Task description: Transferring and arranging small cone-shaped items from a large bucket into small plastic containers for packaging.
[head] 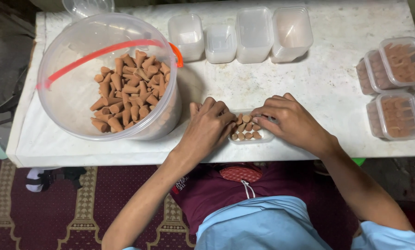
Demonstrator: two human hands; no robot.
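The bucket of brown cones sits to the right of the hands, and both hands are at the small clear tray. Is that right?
Not quite. The head view shows the bucket of brown cones to the left of the hands. Both the left hand and the right hand are indeed at the small clear tray.

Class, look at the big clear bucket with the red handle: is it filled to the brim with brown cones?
No. The bucket holds only a loose heap of brown cones on its bottom, with much bare floor showing.

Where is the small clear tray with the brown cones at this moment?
In the head view, the small clear tray lies at the near edge of the white table, between the left hand and right hand, right of the big clear bucket.
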